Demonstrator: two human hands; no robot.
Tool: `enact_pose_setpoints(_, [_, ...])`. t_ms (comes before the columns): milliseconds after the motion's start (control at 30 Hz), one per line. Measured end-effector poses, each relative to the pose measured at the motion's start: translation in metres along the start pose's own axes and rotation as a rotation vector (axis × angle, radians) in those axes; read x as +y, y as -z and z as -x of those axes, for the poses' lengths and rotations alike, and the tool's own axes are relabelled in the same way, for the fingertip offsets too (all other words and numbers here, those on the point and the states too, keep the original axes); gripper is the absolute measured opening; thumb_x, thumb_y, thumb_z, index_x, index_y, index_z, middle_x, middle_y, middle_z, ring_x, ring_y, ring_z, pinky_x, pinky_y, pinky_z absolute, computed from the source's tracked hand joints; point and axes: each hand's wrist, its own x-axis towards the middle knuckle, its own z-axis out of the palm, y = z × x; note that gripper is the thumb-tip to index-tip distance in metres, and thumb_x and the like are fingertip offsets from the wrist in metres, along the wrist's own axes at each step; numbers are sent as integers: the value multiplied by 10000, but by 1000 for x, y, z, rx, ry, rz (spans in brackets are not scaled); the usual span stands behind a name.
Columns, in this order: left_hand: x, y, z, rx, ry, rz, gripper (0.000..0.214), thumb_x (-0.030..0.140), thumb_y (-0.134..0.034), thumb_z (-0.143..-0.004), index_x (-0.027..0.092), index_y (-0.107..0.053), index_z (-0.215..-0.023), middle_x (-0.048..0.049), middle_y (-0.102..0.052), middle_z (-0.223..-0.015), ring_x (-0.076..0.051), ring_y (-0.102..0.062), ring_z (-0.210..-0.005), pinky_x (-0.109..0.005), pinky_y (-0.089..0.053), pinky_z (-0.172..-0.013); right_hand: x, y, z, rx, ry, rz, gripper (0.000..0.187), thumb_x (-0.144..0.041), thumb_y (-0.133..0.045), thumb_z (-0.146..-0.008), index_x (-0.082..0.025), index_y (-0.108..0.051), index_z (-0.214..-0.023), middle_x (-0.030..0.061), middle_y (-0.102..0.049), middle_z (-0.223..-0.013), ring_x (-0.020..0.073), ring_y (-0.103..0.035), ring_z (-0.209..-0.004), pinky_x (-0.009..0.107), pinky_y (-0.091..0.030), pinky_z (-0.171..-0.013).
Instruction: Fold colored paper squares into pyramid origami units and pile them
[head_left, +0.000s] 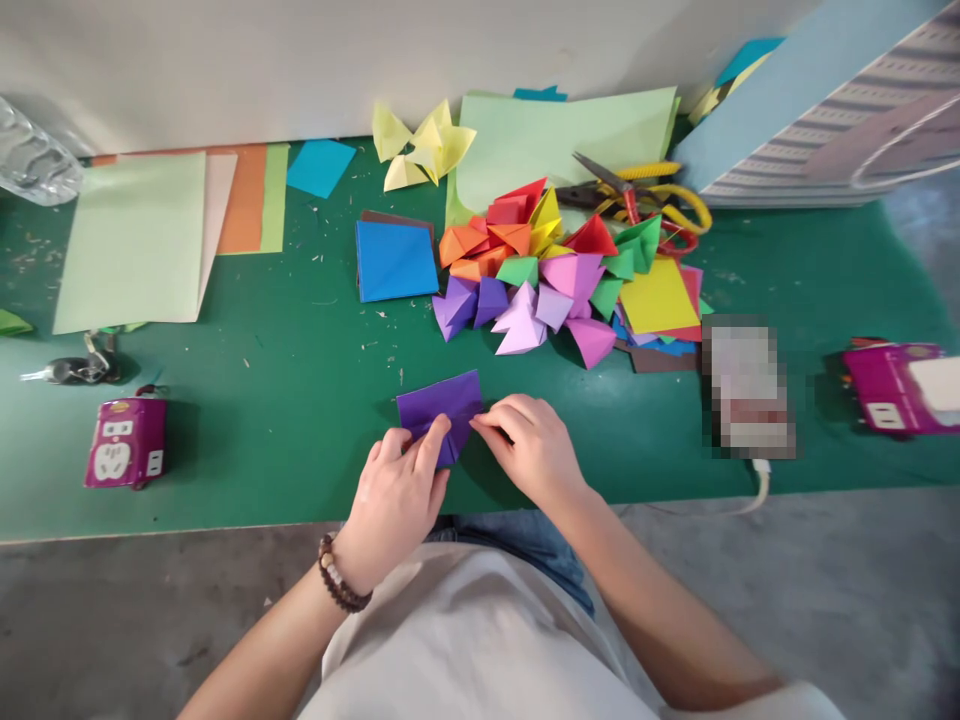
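A purple sheet of paper with crease lines lies on the green table near its front edge, in front of me. My left hand rests over its lower left part, fingers bent and index fingertip pressing it down. At the sheet's right edge, my right hand has thumb and index finger pinched together on the paper. Just beyond the sheet sits a pile of folded paper pieces in several colours, among them purple ones and pink ones. A stack of blue paper squares is left of the pile.
Scissors with red and yellow handles lie behind the pile. To the right are loose paper squares, a blurred phone on a cable and a purple socket block. Leftward are large paper sheets, keys and another socket block.
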Motion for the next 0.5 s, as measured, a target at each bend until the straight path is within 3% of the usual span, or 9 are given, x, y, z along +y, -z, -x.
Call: enact_pose_setpoints(500, [-3, -5, 0, 34, -38, 47, 510, 187, -417, -944, 132, -303, -1438, -98, -668, -1119, -264, -497, -1018, -426, -488, -866, -30, -5, 13, -27, 120, -40, 192, -167, -543, -921, -182, -613, -744, 22, -636, -717, 159, -556, -689, 309, -351, -644])
